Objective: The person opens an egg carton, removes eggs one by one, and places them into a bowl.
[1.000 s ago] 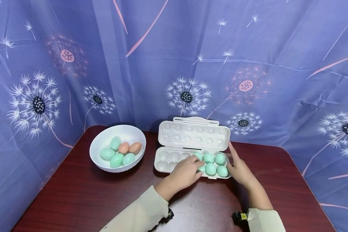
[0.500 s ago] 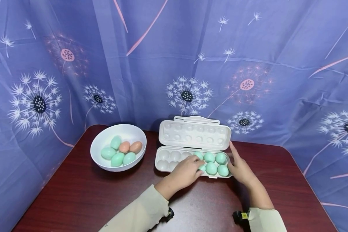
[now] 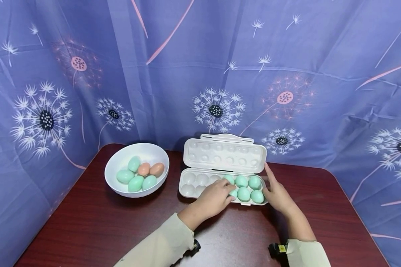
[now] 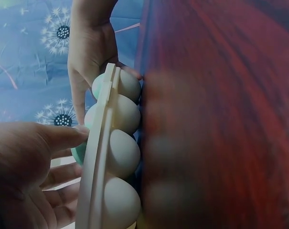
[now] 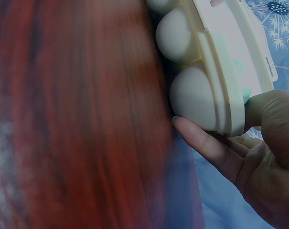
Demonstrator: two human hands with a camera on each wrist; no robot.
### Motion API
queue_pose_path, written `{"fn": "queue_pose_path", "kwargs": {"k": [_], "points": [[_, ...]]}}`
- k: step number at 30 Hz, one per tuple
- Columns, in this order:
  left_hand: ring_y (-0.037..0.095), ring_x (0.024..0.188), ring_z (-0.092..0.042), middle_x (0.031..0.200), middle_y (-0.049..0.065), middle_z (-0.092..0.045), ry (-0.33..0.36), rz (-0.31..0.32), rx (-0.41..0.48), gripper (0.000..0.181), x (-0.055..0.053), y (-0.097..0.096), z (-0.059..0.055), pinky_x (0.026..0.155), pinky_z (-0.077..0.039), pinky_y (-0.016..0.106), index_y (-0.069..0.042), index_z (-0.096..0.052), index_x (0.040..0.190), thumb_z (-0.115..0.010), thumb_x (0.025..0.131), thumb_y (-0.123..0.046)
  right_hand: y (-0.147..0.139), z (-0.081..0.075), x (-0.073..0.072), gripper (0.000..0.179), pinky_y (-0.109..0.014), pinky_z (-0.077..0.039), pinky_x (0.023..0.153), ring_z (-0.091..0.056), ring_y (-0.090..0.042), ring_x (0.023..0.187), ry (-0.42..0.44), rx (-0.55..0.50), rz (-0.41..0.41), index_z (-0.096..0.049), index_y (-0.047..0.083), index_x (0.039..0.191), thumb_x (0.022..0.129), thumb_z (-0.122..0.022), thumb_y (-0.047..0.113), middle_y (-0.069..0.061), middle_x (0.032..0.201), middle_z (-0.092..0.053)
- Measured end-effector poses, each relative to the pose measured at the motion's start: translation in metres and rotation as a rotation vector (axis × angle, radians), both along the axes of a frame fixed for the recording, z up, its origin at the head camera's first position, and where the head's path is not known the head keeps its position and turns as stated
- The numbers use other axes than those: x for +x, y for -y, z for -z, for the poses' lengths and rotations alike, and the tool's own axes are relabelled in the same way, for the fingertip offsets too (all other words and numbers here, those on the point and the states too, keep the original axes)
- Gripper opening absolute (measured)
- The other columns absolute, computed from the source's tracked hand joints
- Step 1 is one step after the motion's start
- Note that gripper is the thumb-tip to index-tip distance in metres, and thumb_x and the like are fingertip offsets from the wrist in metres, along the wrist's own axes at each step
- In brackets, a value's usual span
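A white plastic egg carton [image 3: 224, 157] lies open near the back of the table, its lid tilted up behind. Several mint-green eggs [image 3: 243, 194] fill cups on its right side; cups on the left hold none. My left hand [image 3: 214, 197] reaches over the carton's middle and pinches a green egg [image 4: 78, 155] in the front row between thumb and fingers, partly hiding it. At the right end, my right hand [image 3: 278, 196] holds the carton, its thumb at the rim, index finger by the lid, and another finger touching the underside of an end cup [image 5: 192, 98].
A white bowl [image 3: 111, 181] with several green eggs and two brown eggs [image 3: 156, 169] stands to the left of the carton. Beneath lies a dark red wooden table [image 3: 120, 222]. A blue curtain [image 3: 173, 100] with dandelion prints hangs right behind it.
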State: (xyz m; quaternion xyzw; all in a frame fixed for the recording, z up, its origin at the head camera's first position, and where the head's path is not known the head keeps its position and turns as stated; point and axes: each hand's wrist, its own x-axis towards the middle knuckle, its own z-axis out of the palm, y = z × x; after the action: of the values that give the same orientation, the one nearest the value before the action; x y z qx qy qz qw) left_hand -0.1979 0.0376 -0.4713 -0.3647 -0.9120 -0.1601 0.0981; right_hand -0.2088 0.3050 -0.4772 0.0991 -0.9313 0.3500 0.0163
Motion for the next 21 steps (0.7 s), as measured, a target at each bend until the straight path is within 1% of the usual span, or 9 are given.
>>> {"fn": "queue_pose_path", "kwargs": {"k": [4,9,11,12,16,19,21], "points": [[0.013,0.105,-0.065,0.118,0.0,-0.066,-0.006,-0.001,0.003,0.037,0.0,0.0,-0.001,0.09,-0.054,0.025,-0.016,-0.067,0.13,-0.067,0.097,-0.032,0.001,-0.001,0.001,0.09,-0.033,-0.049,0.087,-0.061,-0.031,0.115,-0.002,0.012,0.002,0.0,0.016,0.164,0.093,-0.05,-0.006,-0.025,0.138,-0.059],[0.015,0.106,-0.066,0.122,0.002,-0.065,0.032,-0.017,0.016,0.039,0.001,0.002,-0.007,0.089,-0.055,0.027,-0.015,-0.066,0.134,-0.064,0.099,-0.032,0.001,-0.001,0.001,0.089,-0.038,-0.05,0.089,-0.062,-0.032,0.115,-0.004,0.019,0.004,0.0,0.016,0.164,0.093,-0.05,-0.005,-0.025,0.136,-0.06],[0.015,0.107,-0.066,0.124,0.002,-0.064,0.041,-0.022,0.022,0.04,0.0,0.003,-0.008,0.089,-0.056,0.028,-0.014,-0.065,0.135,-0.063,0.099,-0.033,0.001,-0.001,0.001,0.089,-0.039,-0.05,0.09,-0.062,-0.032,0.115,-0.003,0.019,0.006,0.0,0.016,0.164,0.093,-0.05,-0.005,-0.024,0.136,-0.06],[0.016,0.108,-0.067,0.125,0.003,-0.064,0.045,-0.022,0.026,0.04,0.0,0.004,-0.009,0.09,-0.056,0.028,-0.014,-0.064,0.135,-0.063,0.099,-0.033,0.001,-0.001,0.001,0.089,-0.038,-0.05,0.09,-0.062,-0.031,0.115,-0.005,0.018,0.006,-0.001,0.016,0.164,0.093,-0.05,-0.005,-0.025,0.136,-0.06],[0.017,0.111,-0.066,0.127,0.004,-0.063,0.058,-0.018,0.049,0.04,-0.001,0.006,-0.012,0.093,-0.055,0.029,-0.013,-0.063,0.136,-0.064,0.099,-0.029,0.0,-0.001,0.001,0.089,-0.029,-0.049,0.084,-0.062,-0.028,0.106,0.002,0.008,0.004,-0.001,0.015,0.164,0.093,-0.05,-0.005,-0.025,0.136,-0.06],[0.018,0.114,-0.065,0.128,0.005,-0.063,0.06,-0.022,0.074,0.04,0.0,0.009,-0.018,0.095,-0.055,0.031,-0.012,-0.063,0.136,-0.064,0.1,-0.027,0.0,-0.001,0.001,0.089,-0.025,-0.047,0.079,-0.061,-0.026,0.1,0.005,0.001,0.003,-0.001,0.015,0.164,0.093,-0.051,-0.005,-0.026,0.136,-0.059],[0.019,0.115,-0.065,0.129,0.005,-0.063,0.054,-0.024,0.094,0.039,0.0,0.011,-0.023,0.096,-0.055,0.032,-0.012,-0.063,0.136,-0.064,0.1,-0.027,0.0,0.0,0.001,0.089,-0.024,-0.047,0.077,-0.061,-0.026,0.1,0.006,-0.004,0.001,-0.001,0.015,0.164,0.093,-0.051,-0.005,-0.026,0.137,-0.059]]}}
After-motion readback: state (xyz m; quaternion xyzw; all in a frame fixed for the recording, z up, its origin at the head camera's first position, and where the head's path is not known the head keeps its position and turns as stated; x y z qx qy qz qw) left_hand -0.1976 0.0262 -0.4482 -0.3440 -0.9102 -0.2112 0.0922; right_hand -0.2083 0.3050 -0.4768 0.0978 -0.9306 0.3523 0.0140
